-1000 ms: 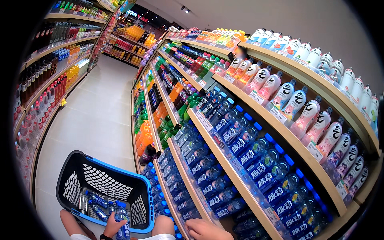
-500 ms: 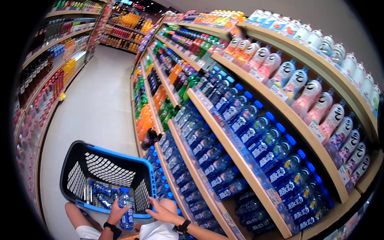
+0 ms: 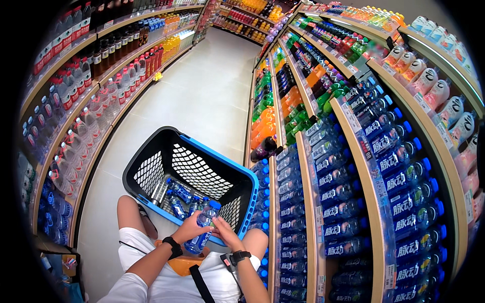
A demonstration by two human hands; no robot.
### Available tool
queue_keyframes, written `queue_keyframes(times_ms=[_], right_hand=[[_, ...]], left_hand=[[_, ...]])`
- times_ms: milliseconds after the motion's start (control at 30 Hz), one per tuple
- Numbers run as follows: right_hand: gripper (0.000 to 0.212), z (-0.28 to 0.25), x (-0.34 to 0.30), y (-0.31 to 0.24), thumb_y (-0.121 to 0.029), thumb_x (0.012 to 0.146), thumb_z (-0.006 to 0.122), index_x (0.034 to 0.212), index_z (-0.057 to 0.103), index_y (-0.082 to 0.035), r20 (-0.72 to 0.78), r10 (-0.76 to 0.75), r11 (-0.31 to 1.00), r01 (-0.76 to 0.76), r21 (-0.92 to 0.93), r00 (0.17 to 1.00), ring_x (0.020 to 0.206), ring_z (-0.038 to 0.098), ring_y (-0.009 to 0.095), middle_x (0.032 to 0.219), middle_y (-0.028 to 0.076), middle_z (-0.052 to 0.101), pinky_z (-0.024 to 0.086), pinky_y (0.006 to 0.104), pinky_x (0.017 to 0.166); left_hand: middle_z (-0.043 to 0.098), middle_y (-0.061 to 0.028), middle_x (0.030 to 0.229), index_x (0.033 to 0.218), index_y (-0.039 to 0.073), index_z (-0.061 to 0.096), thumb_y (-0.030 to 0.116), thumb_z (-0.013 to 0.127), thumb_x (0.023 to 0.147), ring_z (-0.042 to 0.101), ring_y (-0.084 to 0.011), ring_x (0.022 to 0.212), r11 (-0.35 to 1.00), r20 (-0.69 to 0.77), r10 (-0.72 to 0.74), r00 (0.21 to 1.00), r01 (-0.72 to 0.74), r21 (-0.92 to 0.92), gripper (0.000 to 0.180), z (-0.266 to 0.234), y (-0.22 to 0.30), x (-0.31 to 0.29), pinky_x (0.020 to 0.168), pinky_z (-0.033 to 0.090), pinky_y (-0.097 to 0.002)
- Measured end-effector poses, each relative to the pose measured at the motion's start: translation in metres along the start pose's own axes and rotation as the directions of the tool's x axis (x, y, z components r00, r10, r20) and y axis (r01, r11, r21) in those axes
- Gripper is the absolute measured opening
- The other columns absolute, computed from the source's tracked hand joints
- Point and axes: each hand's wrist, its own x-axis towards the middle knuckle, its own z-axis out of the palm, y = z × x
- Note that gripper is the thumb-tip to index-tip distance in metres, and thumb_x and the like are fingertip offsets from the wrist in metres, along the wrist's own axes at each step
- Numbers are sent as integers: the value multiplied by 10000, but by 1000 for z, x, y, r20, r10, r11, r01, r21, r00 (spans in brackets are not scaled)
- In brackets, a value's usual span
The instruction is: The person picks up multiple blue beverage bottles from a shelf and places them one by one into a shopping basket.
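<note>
My left hand is wrapped around a blue plastic drink bottle with a blue cap. The bottle leans over my lap, beside the near rim of a black shopping basket with blue edging. My right hand closes on the bottle's right side, below the cap, so both hands have hold of it. Several similar bottles lie inside the basket, together with a silvery cylindrical thing whose kind I cannot make out.
To the right, close by, rises a shelf packed with blue bottles. A shelf of red-capped water bottles lines the left side. Between them a pale floor aisle runs to drink shelves at the far end.
My right hand, open and apart from the bottle before, now holds it along with my left. The view has swung toward the right-hand shelf less and the left shelf more.
</note>
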Motion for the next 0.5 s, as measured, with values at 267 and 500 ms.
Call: queue_keyframes(times_ms=[267,500], right_hand=[[520,-29,8,26,-302,970,607,1374,400,-46,33,-89,974,80,211,995,1035,604,185,1151,55,561,518,359,920],[413,-35,8,28,-205,1002,547,1373,411,-85,22,-197,898,171,406,980,994,633,192,1158,58,593,551,346,854]], left_hand=[[646,-141,1093,1284,-6,493,301,815,768,615,-178,990,999,-14,7,1000,-6,54,681,5,-3,5,866,497,-313],[637,-129,1126,1275,-31,483,258,823,751,603,-167,998,997,4,53,999,-53,54,687,5,1,-1,879,491,-308]])
